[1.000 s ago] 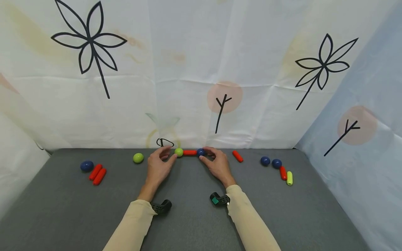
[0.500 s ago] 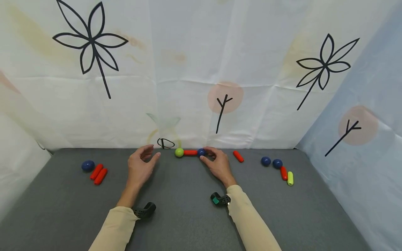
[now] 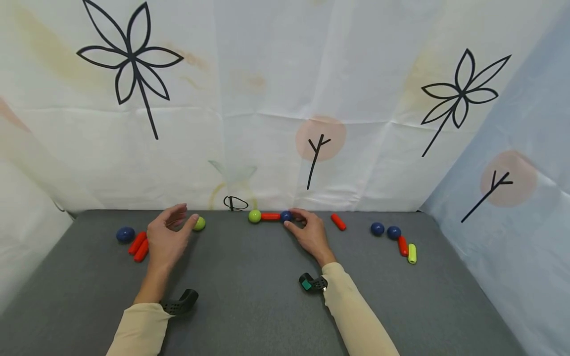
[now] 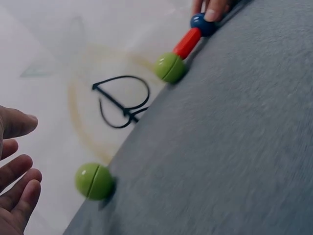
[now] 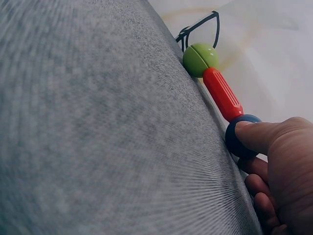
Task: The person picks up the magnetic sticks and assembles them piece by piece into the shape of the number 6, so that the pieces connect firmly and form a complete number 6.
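Read with twelve o'clock at the far edge of the grey table [image 3: 249,296], there are four blue balls, two green balls, five red rods and one yellow-green rod. The right hand [image 3: 310,236] pinches one blue ball [image 3: 285,216] between thumb and fingers, at its ten o'clock; from that ball, toward nine o'clock, a row runs through one red rod [image 3: 270,216] to one green ball [image 3: 255,216], each touching the next. The left hand [image 3: 168,242] grasps nothing, its fingers loosely bent and the thumb apart; at its two o'clock sits the second green ball [image 4: 95,181], not touching it. At its nine o'clock lie one blue ball [image 3: 125,235] and two red rods [image 3: 137,243] side by side. At the right hand's two o'clock lies a single red rod [image 3: 338,221]; farther off, around three o'clock, are two blue balls [image 3: 377,229], one red rod [image 3: 403,245] and the yellow-green rod [image 3: 412,254].
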Demonstrator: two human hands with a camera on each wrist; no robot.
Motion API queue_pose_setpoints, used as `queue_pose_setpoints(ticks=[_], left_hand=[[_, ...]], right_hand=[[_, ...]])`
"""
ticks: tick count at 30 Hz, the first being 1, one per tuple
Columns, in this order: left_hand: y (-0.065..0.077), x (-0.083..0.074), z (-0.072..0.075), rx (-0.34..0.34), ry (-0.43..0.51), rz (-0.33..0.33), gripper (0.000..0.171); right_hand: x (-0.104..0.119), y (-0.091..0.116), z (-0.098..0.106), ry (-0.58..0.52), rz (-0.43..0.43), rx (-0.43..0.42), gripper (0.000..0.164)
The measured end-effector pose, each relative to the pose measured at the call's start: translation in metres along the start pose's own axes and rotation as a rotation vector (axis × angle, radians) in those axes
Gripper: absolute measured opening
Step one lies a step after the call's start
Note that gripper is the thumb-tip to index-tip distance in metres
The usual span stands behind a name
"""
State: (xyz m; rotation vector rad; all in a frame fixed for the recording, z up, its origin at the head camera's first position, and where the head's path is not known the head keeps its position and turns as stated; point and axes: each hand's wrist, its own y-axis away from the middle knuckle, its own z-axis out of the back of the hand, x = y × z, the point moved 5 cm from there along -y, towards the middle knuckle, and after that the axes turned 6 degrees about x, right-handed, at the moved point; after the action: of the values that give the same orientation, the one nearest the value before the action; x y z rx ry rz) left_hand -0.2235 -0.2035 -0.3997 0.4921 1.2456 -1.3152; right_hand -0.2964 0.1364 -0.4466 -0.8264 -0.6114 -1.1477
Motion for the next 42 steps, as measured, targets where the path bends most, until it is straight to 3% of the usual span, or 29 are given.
queue_pose_setpoints(ticks=[13,18,23,35,42], left_hand=[[0.006,0.025,0.042,-0.138,-0.025,0.063,0.038],[0.009,0.033,0.053,-0.156,-0.024,0.11,0.039],[0.012,0.037,0.059,-0.159,-0.059,0.145,0.039],[0.008,0.045,0.07,-0.18,-0.081,0.16,0.042],[0.009,0.049,0.074,-0.164,-0.117,0.226,0.044]], right_hand=[[-0.001,0.0,0.0,0.016,-0.004,0.002,0.039],[-0.002,0.001,0.0,0.015,-0.001,0.002,0.039],[-0.004,0.001,-0.001,0.013,-0.004,0.007,0.039],[-0.002,0.0,0.0,0.006,-0.01,0.003,0.039],[0.0,-0.001,-0.001,0.01,-0.017,0.008,0.039]])
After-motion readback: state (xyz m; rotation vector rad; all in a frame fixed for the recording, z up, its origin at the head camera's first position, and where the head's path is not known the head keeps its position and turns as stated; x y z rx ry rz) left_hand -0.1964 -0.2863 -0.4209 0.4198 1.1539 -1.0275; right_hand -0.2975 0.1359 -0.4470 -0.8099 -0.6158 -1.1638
